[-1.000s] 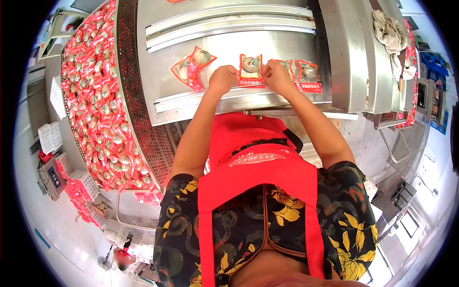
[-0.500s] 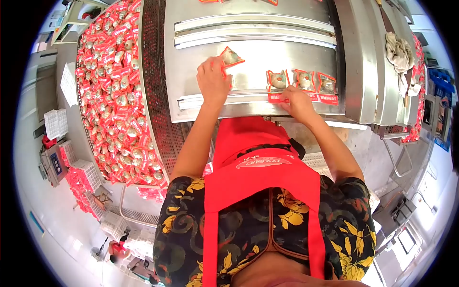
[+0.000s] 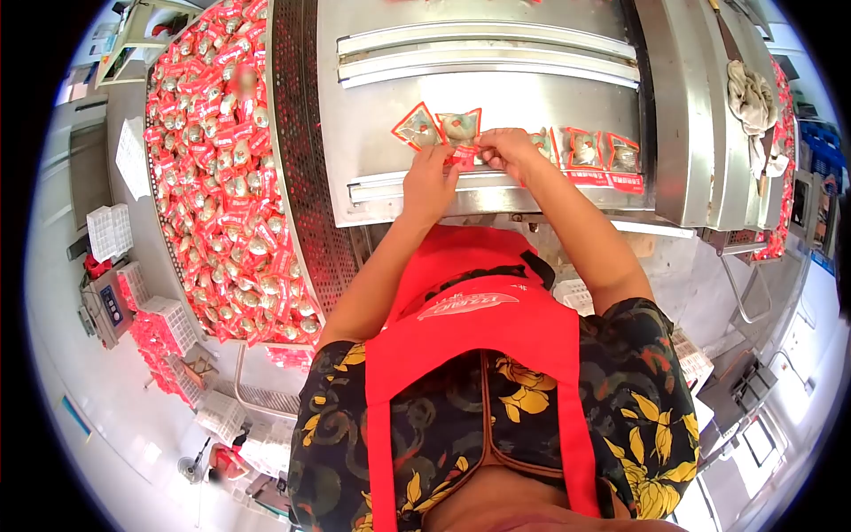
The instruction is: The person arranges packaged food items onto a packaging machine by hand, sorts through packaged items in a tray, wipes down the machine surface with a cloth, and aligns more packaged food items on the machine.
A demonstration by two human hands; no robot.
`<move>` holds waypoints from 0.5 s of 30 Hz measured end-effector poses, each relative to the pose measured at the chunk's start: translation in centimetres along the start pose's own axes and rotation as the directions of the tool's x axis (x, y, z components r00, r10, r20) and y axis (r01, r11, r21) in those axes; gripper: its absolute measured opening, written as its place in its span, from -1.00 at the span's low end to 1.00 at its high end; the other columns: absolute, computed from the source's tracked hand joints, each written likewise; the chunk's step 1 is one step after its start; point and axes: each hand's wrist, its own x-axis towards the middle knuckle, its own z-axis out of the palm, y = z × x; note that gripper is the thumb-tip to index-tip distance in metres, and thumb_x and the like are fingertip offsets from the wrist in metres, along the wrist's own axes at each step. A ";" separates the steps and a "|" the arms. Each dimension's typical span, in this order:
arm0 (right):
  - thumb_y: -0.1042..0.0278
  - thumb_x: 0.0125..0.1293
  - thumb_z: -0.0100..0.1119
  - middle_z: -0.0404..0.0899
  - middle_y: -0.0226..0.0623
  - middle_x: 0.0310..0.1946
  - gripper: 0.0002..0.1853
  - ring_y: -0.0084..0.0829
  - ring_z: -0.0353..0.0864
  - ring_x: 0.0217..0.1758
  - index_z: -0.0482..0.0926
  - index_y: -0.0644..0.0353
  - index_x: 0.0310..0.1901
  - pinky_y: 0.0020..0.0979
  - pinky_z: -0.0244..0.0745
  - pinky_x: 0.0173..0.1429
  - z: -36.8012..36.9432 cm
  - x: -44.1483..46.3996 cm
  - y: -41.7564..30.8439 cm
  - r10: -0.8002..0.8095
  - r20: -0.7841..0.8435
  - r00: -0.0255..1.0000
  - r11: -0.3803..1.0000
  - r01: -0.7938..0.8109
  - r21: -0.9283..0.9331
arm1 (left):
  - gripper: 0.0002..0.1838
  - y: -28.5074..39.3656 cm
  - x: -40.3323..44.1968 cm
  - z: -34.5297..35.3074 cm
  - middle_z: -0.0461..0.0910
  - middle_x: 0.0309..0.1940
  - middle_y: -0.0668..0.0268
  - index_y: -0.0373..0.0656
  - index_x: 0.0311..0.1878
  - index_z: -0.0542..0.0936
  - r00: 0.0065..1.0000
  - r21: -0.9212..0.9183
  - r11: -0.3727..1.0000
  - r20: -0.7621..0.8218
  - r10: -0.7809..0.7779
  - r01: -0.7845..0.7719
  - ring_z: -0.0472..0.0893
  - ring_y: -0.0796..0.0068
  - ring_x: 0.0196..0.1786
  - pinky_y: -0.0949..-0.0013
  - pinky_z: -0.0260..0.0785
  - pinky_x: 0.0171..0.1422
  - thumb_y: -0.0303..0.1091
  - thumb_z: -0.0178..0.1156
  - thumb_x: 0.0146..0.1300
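My left hand (image 3: 431, 184) is closed on the lower end of a clear pouch with red edges (image 3: 418, 129), which lies tilted on the steel surface. A second such pouch (image 3: 460, 127) overlaps or touches it on the right, with something pale and round inside. My right hand (image 3: 509, 152) pinches this second pouch at its right edge. Past my right hand, more filled pouches (image 3: 584, 149) stand in a row, their red printed ends along the near metal bar (image 3: 381, 190). My right hand partly covers the nearest of them.
A perforated metal bin (image 3: 297, 106) heaped with red-and-clear packets (image 3: 235, 177) stands at my left. Double metal bars (image 3: 487, 55) cross the far steel plate (image 3: 372, 124). A cloth (image 3: 752, 99) hangs on the machine's right side. White crates (image 3: 108, 230) and another person (image 3: 229, 463) are at lower left.
My left hand has moved right and nearer with its pouch. My right hand has shifted left from the row to the second pouch, now beside the first. The view has shifted slightly.
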 end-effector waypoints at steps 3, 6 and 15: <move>0.55 0.28 0.27 0.63 -0.31 -0.50 -0.95 -0.62 0.47 -0.61 0.62 0.30 -0.24 -0.62 0.30 -0.61 0.0 -0.2 -0.4 -0.031 -0.043 0.999 0.997 0.028 -0.070 | -0.65 -1.6 1.9 -1.9 0.53 0.01 0.13 -0.18 0.04 0.59 0.965 0.485 0.835 0.156 0.211 -0.260 0.56 0.14 0.02 0.13 0.44 0.04 -0.42 0.31 0.15; 0.58 0.26 0.28 0.62 -0.29 -0.48 -0.94 -0.59 0.45 -0.60 0.60 0.35 -0.26 -0.57 0.30 -0.61 -0.7 -0.6 -0.9 -0.059 -0.045 0.997 0.990 0.053 -0.133 | -0.76 -1.5 3.3 -3.9 0.63 -0.16 0.18 -0.17 -0.04 0.65 0.915 0.645 0.732 -0.124 0.383 -0.219 0.62 0.13 -0.12 0.13 0.46 -0.03 -0.33 0.19 0.27; 0.66 0.23 0.25 0.64 -0.29 -0.46 -0.90 -0.64 0.48 -0.60 0.58 0.29 -0.24 -0.63 0.28 -0.63 -2.6 -0.1 -0.8 -0.034 0.097 0.995 0.990 0.046 -0.133 | -0.71 -4.8 6.2 0.9 0.73 -0.38 0.24 -0.25 -0.04 0.67 0.901 -0.198 0.891 0.244 -0.358 0.408 0.68 0.52 -0.36 0.43 0.49 -0.25 -0.35 0.36 0.20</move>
